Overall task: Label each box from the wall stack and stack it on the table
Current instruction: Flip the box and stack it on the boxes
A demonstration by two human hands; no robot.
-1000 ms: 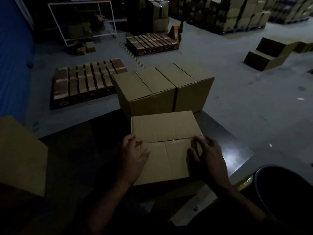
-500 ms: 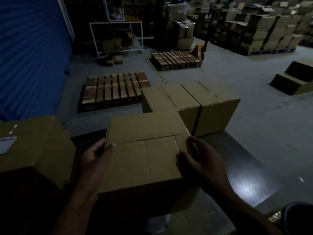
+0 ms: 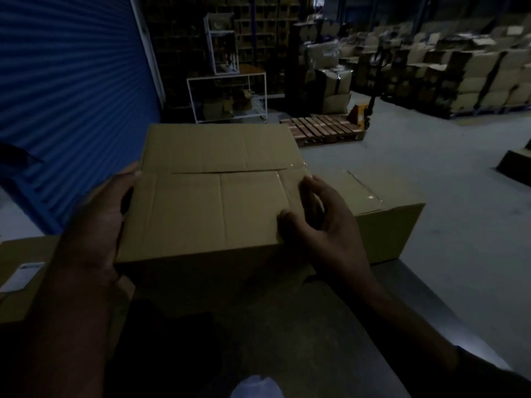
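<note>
- The blue roller door (image 3: pixel 66 90) fills the upper left of the frame.
- At the lower left edge lies a box with a white label (image 3: pixel 21 275) on its top; only part of it shows, and it is half hidden behind my left forearm.
- My left hand (image 3: pixel 100 222) holds the left side of the cardboard box (image 3: pixel 212 196), the thumb lying up along the box's left edge near the top seam. The other fingers are hidden behind the box, so I cannot tell how they lie.
- The box sits in the centre of the frame between my two hands, top face up, its flaps closed along a seam running left to right. Its lower face is in deep shadow, so I cannot tell whether it rests on the table or is lifted clear.
- My right hand (image 3: pixel 321 225) grips the box's right edge, thumb pressed on the top face and fingers curled round the side.
- Just right of that hand, a second taped box (image 3: pixel 382 214) stands at the far edge of the dark table (image 3: pixel 373 326).
- Beyond, in the upper middle, a white metal rack (image 3: pixel 227 96) and a wooden pallet (image 3: pixel 324 130) stand on the grey floor.
- Stacks of cartons (image 3: pixel 465 79) fill the upper right.
</note>
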